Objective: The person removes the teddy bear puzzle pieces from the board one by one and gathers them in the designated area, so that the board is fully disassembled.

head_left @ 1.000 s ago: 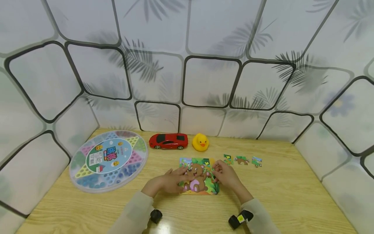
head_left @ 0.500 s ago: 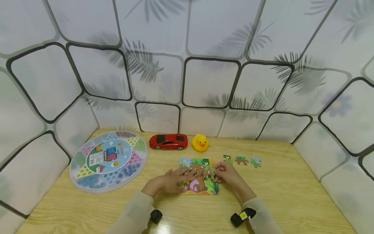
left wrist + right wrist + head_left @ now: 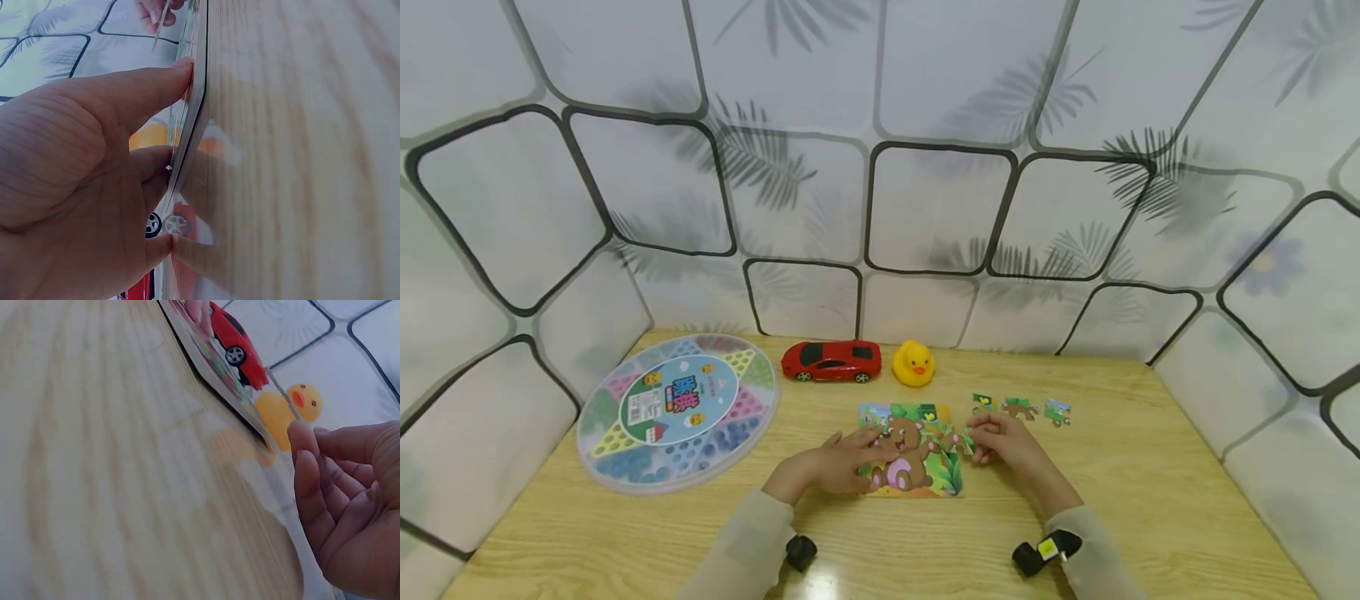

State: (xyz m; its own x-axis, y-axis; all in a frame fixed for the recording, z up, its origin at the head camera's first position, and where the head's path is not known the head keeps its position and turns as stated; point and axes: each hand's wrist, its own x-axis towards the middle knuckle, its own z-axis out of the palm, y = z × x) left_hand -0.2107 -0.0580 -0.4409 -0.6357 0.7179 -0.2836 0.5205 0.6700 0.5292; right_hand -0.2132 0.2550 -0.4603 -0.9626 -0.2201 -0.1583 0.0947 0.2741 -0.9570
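Note:
A bear jigsaw puzzle lies flat on the wooden table in front of the person. My left hand rests over its left side, fingers spread; in the left wrist view the thumb and fingertips touch the board's edge and top. Between thumb and fingers, my right hand pinches a jigsaw piece with brown and green print. That piece overlaps the puzzle's right edge in the head view. From the right wrist, the piece shows edge-on, raised above the board, with the other fingers curled below.
Three loose jigsaw pieces lie in a row behind the right hand. A red toy car and a yellow rubber duck stand behind the puzzle. To the left lies a round Chinese checkers set. A patterned wall borders the table.
My right hand has drawn back to the right from the puzzle, carrying the pinched jigsaw piece, which now shows more fully. My left hand has stayed in place on the puzzle.

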